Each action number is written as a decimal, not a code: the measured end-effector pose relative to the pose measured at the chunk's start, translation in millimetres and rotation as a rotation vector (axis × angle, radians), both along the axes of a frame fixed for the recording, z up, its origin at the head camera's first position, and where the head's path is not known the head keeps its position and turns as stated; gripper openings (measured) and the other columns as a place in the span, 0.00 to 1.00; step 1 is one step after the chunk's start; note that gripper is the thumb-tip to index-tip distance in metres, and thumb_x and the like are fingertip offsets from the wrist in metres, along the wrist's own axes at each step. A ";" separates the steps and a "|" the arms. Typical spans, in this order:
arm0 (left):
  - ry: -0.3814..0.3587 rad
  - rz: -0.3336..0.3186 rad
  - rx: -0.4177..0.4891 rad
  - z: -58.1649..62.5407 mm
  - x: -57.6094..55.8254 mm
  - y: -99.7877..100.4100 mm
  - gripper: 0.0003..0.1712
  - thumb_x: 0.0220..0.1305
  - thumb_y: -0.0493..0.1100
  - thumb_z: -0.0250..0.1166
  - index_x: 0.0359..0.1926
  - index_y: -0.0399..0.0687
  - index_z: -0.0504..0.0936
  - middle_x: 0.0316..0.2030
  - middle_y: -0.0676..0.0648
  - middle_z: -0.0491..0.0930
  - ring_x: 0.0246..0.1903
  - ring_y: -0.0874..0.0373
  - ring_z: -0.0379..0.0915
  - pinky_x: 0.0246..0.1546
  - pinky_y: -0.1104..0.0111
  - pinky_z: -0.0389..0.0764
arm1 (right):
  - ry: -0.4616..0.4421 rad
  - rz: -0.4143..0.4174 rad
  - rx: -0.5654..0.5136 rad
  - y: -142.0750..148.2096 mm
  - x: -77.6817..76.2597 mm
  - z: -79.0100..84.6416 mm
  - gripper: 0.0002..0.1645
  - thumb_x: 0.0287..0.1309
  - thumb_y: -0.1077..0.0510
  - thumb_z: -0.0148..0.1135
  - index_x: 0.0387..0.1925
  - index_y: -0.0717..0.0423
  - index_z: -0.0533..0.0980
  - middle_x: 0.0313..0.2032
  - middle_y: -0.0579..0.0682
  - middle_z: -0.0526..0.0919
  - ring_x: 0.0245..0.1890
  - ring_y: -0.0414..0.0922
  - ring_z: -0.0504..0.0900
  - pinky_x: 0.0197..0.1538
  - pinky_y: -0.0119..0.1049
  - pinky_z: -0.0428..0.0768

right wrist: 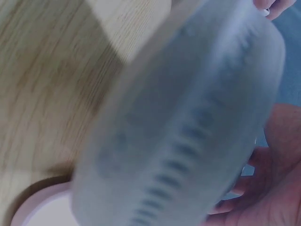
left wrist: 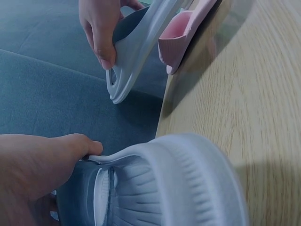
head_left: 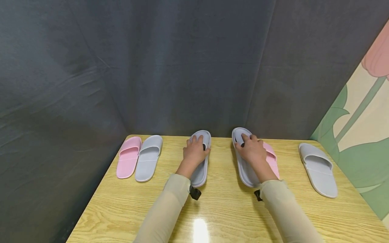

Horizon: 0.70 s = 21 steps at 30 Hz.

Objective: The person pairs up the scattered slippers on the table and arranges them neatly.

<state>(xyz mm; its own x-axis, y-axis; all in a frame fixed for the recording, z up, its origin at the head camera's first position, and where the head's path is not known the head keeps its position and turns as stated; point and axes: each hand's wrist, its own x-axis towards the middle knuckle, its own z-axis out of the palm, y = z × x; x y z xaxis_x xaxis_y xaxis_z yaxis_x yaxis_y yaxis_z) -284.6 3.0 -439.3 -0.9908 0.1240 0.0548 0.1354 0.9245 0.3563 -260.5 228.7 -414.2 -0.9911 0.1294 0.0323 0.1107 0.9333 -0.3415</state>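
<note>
My left hand (head_left: 194, 152) grips a grey slipper (head_left: 200, 177), its thumb at the edge in the left wrist view. This slipper's ribbed part (left wrist: 193, 183) fills the lower middle there. The right hand (head_left: 253, 148) holds another grey slipper (head_left: 247, 172); in the left wrist view its thumb presses on the slipper's rim, and the slipper is tilted above the table. Beside and partly behind it lies a pink slipper (head_left: 271, 157), partly hidden by the right hand and forearm. The right wrist view shows the right slipper (right wrist: 183, 127) close up and blurred.
At the table's left stand a pink slipper (head_left: 129, 158) and a grey slipper (head_left: 149, 160), side by side. A single grey slipper (head_left: 319, 172) lies at the right. Dark cloth (head_left: 188, 67) hangs behind the wooden table (head_left: 225, 216); a painted wall (head_left: 358, 135) borders the right.
</note>
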 end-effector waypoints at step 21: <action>0.020 0.000 0.018 -3.9 -1.5 14.8 0.40 0.70 0.61 0.61 0.76 0.51 0.63 0.74 0.39 0.61 0.70 0.37 0.59 0.58 0.39 0.71 | 0.011 -0.005 -0.001 -11.2 -3.5 -8.2 0.41 0.69 0.38 0.52 0.75 0.53 0.62 0.70 0.68 0.63 0.64 0.73 0.64 0.52 0.68 0.75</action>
